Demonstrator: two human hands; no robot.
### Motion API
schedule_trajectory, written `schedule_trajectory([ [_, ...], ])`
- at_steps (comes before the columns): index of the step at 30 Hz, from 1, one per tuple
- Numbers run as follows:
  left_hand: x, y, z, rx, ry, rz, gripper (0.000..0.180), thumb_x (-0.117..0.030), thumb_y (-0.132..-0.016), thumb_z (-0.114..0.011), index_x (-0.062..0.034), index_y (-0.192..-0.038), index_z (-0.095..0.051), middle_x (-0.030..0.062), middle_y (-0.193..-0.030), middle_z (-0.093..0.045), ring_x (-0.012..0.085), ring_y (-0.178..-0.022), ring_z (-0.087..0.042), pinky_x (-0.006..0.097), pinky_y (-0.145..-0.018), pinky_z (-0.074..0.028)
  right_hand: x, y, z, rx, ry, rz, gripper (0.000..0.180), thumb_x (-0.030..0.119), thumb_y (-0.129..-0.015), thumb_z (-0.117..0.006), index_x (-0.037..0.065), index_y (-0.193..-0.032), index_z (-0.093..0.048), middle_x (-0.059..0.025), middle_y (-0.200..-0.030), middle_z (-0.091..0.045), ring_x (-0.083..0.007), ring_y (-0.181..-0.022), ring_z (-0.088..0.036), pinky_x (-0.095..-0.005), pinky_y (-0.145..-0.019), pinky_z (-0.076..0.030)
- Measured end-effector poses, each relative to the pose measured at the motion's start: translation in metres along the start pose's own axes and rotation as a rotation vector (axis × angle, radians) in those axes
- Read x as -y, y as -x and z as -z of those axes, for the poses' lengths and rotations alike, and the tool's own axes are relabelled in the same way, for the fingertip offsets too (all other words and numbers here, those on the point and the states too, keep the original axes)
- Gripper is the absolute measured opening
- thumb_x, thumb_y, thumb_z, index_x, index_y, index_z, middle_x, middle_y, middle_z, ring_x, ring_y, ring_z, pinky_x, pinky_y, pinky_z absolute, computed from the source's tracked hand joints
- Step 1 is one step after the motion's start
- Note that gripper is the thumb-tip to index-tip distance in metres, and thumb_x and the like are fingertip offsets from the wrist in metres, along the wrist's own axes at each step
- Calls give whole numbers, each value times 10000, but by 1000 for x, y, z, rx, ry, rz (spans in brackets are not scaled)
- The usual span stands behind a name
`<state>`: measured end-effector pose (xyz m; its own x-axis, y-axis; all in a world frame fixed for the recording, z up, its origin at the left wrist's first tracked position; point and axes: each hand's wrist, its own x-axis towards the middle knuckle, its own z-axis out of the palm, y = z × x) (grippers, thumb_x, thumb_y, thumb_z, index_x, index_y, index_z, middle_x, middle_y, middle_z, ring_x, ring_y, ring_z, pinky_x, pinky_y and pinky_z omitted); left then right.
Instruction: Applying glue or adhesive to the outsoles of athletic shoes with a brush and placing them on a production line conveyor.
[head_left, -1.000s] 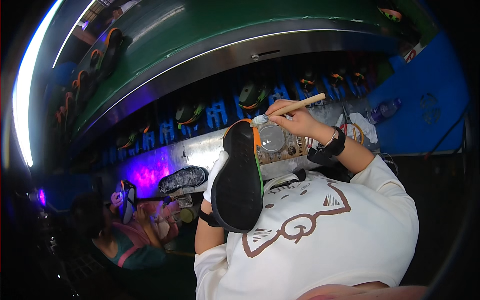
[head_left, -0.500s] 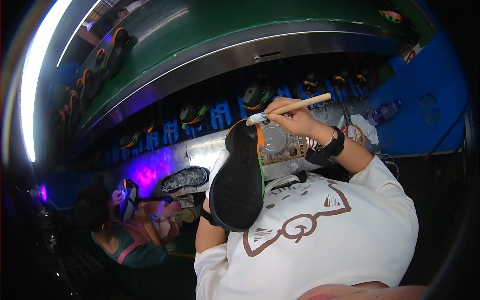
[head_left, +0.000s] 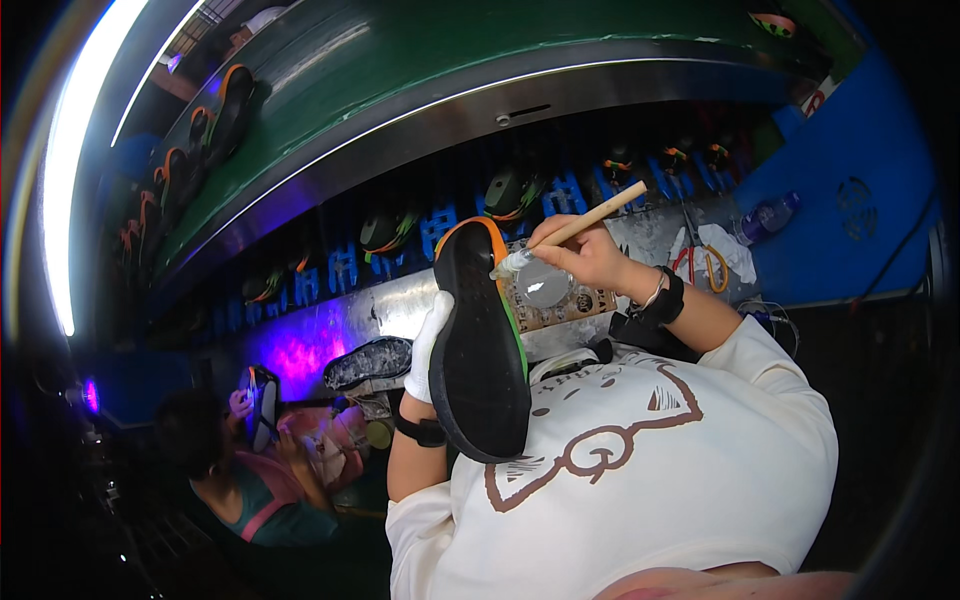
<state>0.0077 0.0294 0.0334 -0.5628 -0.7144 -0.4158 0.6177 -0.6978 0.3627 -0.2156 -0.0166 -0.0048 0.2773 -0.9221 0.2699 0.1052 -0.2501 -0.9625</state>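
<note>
My left hand [head_left: 428, 348], in a white glove, grips a black shoe [head_left: 478, 360] from its left side, fingers partly hidden behind it. The shoe's dark underside faces me, with orange trim round the far end and a green line down the right edge. Bare-fingered, my right hand [head_left: 592, 257] is closed round a brush [head_left: 603, 211] with a pale wooden handle. Its whitish bristle end touches the shoe's right edge near the orange trim. Below my right hand, a round clear dish [head_left: 541, 286] sits on brown printed cardboard [head_left: 570, 310].
Scissors [head_left: 712, 268] with red and orange handles lie by white paper [head_left: 740, 262] and a purple bottle [head_left: 768, 220]. A black sole [head_left: 368, 362] rests on the metal bench. Shoes on blue racks [head_left: 343, 268] line the back, below a green belt [head_left: 420, 60]. A co-worker [head_left: 250, 480] sits left.
The brush tip has moved from the shoe's far end down to its right edge. The shoe has shifted slightly and stands more upright in my left hand.
</note>
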Motion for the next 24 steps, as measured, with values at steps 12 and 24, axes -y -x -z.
schedule_trajectory([
  [12, -8, -9, -3, -67, -266, -35, 500, -451, -848, -438, -36, -1123, -484, 115, -944, -588, 221, -803, -600, 341, -711, -506, 4, -26, 8, -110, 146, 99, 85, 47, -786, -580, 19, -866, -583, -33, -787, -562, -88, -665, -518, -213, -589, -422],
  [24, -23, -17, -10, -120, -535, -163, 455, -417, -850, -456, -46, -1114, -458, 72, -922, -555, 151, -794, -565, 274, -698, -482, 37, 1, -5, 79, 197, 181, 81, 89, -773, -591, 29, -826, -580, -29, -726, -543, -71, -591, -484, -195, -517, -388],
])
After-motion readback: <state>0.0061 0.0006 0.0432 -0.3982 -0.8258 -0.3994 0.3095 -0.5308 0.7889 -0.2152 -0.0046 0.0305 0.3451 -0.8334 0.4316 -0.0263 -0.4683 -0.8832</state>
